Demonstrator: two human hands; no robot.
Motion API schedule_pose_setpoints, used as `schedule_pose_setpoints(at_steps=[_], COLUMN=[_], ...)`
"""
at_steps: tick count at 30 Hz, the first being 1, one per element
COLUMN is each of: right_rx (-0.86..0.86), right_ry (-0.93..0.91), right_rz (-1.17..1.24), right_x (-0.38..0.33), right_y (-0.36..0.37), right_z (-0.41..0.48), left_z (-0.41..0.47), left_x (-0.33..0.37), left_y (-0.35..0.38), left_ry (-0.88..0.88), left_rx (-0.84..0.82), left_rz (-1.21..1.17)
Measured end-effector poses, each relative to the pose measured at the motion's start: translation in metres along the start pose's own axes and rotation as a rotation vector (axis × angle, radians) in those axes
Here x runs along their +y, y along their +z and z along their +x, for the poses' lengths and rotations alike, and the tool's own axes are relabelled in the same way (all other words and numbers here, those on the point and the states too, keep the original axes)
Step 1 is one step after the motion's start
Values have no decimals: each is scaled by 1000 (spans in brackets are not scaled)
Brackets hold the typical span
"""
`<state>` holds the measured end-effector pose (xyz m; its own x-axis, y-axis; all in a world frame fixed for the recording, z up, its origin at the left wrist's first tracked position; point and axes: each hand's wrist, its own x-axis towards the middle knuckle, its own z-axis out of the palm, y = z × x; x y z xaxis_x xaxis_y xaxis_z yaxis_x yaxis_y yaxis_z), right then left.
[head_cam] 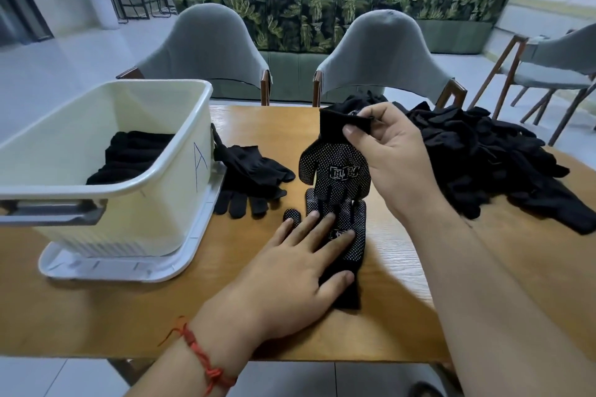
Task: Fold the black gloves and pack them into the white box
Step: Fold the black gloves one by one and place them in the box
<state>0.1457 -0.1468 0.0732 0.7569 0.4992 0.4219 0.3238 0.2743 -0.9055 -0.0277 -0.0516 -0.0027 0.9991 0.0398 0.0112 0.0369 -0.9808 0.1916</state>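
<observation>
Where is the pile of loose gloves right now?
The pile of loose gloves lies in the head view on the right side of the table, just behind the right hand that pinches a dotted glove, opposite the white box.

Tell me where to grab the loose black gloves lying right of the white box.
Take the loose gloves at the palm, coming from above on the right, open-table side. They lie flat, cuffs pushed against the white box wall, so that end is crowded; the palm is the broadest part and likely lifts both layers together.
</observation>
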Motion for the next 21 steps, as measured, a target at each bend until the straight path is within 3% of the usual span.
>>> schedule_pose_setpoints(at_steps=[7,12,21], right_rx=[-52,-110,-34], right_ry=[-80,14,-1], right_rz=[-16,-87,-105], right_x=[-6,14,-4], right_y=[7,-4,9], right_z=[29,-10,20], left_z=[3,6,6], left_x=[1,4,5], left_y=[1,2,4], left_ry=[-14,-32,-38], left_rx=[12,13,37], left_rz=[-23,-23,-42])
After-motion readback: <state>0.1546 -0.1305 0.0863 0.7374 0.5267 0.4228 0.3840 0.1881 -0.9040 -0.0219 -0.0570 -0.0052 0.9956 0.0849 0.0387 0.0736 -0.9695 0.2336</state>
